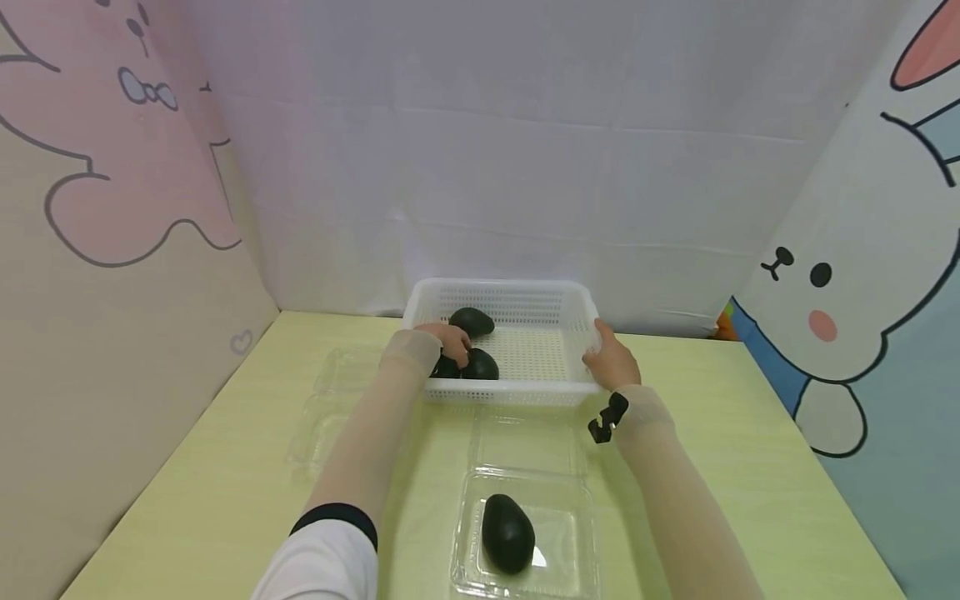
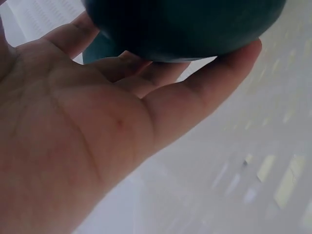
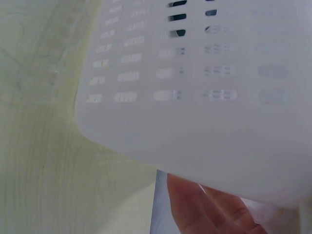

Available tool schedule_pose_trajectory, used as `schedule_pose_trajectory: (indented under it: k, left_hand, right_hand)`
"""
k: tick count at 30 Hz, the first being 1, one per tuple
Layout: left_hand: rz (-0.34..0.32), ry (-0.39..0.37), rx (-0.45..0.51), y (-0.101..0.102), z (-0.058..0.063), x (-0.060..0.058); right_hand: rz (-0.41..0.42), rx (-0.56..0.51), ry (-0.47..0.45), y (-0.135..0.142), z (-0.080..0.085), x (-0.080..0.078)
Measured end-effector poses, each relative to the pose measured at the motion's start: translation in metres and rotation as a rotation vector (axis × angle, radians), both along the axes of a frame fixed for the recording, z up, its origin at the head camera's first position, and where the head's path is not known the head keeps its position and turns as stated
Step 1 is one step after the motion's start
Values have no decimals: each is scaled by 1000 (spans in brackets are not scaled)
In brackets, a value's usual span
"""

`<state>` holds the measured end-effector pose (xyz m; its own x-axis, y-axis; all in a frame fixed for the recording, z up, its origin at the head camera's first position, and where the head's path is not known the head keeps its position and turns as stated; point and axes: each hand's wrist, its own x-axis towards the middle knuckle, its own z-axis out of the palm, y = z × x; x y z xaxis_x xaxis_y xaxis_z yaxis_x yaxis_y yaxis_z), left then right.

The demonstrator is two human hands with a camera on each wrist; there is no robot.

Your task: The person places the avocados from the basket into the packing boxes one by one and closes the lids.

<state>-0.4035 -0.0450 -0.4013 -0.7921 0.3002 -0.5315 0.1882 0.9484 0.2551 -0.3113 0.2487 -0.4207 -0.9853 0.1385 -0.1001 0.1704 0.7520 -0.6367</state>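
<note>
A white perforated plastic basket point(image 1: 525, 388) stands at the back of the table with several dark green avocados in it. My left hand point(image 1: 453, 342) reaches into its left part, fingers round an avocado point(image 2: 185, 29). Close by lie another avocado point(image 1: 482, 365) and, farther back, a third avocado point(image 1: 472, 322). In the left wrist view the fingers point(image 2: 204, 92) curve along the avocado's underside. My right hand point(image 1: 613, 360) grips the basket's right side at the rim. In the right wrist view the basket wall hides part of that hand point(image 3: 204, 209).
In front of the basket an open clear plastic clamshell box point(image 1: 573, 533) holds one avocado point(image 1: 507, 533). Another clear box point(image 1: 318, 425) lies to the left, partly behind my left arm. A white cloth wall point(image 1: 510, 183) rises directly behind the basket.
</note>
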Motion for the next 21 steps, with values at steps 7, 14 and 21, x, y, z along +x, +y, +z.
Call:
schedule_pose_trajectory:
  k: [7,14,21]
  left_hand:
    - [53,-22,21,-1,-3,1]
    - [23,-16,-14,0,-4,2]
    - [-28,13,-36,0,-4,4]
  right_hand:
    - [0,8,7,2,-2,-2]
    - [-4,10,7,1,-1,-1]
    - [-16,1,4,-1,2,2]
